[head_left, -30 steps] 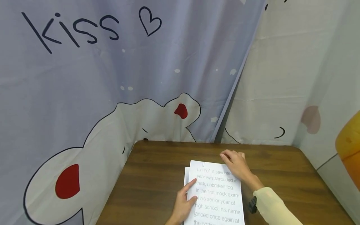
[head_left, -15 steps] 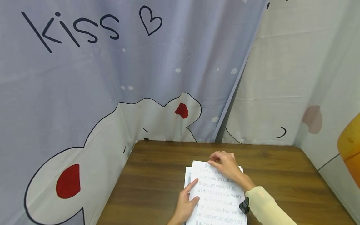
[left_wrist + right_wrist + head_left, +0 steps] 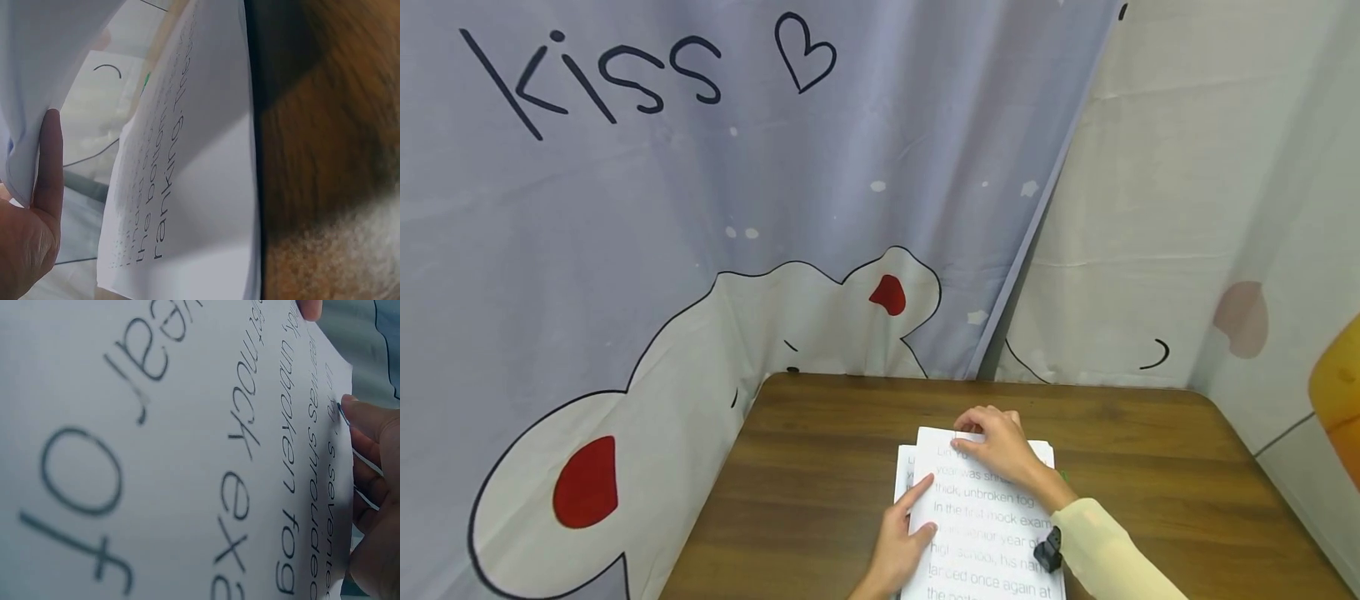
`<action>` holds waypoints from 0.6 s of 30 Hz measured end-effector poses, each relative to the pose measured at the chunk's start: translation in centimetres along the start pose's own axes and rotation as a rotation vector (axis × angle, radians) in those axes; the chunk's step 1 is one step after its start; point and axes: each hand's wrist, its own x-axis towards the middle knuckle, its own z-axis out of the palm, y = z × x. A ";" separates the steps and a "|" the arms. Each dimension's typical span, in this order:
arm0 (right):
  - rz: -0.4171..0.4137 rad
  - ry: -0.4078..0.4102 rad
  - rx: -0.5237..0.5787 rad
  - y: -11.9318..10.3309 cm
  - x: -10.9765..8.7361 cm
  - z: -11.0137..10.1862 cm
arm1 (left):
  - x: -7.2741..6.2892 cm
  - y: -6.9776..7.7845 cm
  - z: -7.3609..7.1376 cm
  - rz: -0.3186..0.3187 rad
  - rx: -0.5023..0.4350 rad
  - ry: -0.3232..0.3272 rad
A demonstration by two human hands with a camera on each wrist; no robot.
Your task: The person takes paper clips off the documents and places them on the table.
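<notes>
White printed sheets are held up over the table, tilted. My left hand grips their left edge, thumb over the front and the other fingers partly hidden. At the top edge my right hand pinches the paper where a paper clip sits; only a small bluish bit of the clip shows by the thumb. Beneath, apart from the raised sheets, lies a second stack of printed paper on the table. Its left margin peeks out in the head view.
The brown wooden table runs back to a printed curtain with a white one at the right. A small green bit shows at the stack's right edge. A dark wrist camera sits on the right wrist.
My right hand has moved left from the sheets' top right corner to the clip and now pinches the top edge there. The left hand keeps its grip; more of the lower stack shows.
</notes>
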 end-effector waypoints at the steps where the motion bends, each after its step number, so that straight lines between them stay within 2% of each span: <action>1: 0.002 -0.001 0.002 0.0 0.0 0.0 | 0.0 0.0 0.0 -0.003 0.001 0.000; 10: 0.015 -0.010 0.024 -0.1 0.1 0.4 | -0.1 0.1 0.0 0.012 0.029 0.008; 18: 0.026 -0.027 0.051 -0.1 0.2 0.5 | 0.1 -0.1 0.2 0.043 0.035 -0.015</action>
